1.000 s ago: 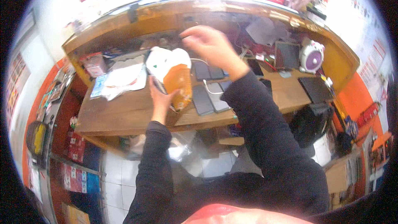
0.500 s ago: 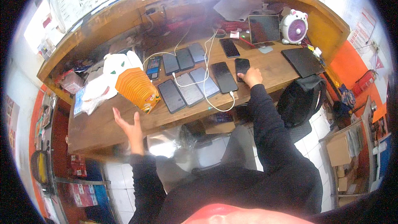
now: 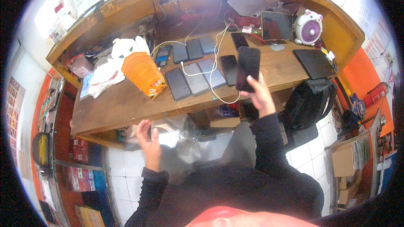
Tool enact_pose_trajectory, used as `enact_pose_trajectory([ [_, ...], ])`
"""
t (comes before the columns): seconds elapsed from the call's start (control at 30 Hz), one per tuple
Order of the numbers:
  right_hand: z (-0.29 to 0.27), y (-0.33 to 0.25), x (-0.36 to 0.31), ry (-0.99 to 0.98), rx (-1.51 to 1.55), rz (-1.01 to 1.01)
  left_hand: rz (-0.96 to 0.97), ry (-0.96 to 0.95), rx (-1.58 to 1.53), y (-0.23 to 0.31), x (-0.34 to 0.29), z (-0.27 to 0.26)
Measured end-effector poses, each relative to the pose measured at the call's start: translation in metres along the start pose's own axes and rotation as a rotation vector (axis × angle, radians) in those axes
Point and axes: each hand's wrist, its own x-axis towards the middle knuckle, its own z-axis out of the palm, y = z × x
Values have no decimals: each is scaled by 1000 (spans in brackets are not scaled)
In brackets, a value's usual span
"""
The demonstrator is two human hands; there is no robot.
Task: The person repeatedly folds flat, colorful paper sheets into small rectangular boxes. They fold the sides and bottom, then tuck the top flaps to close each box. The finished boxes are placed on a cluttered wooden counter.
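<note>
My right hand [image 3: 261, 94] grips a black smartphone [image 3: 248, 69] by its lower part, raised above the front of the wooden desk [image 3: 126, 111] with its dark face toward me. Just left of it another black phone [image 3: 229, 70] lies on the desk, partly covered by the raised one. My left hand [image 3: 149, 143] hangs in front of the desk edge, fingers apart and holding nothing. Several phones lie in rows mid-desk, among them a grey phone [image 3: 195, 79] and a dark phone [image 3: 178, 84]. A white charging cable [image 3: 198, 74] runs over them; its end near the raised phone is hidden.
An orange, white-topped box-like object [image 3: 144, 75] and plastic bags [image 3: 101, 73] stand at left. Behind the phones are a tablet-like screen [image 3: 277, 26] and a white-purple fan [image 3: 309, 27]. A black laptop [image 3: 313, 64] lies at right, above a black backpack [image 3: 309, 101].
My right hand has lifted a black phone off the desk toward me. My left hand has dropped lower, away from the desk edge. The view has shifted slightly.
</note>
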Motion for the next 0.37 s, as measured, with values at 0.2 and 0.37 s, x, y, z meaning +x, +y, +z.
enact_pose_trajectory([
  [0.2,58,44,-93,-313,95,213,-195,-473,-273,51,0,49],
  [0.37,89,44,-130,-528,123,299,-338,-529,-552,63,-14,64],
])
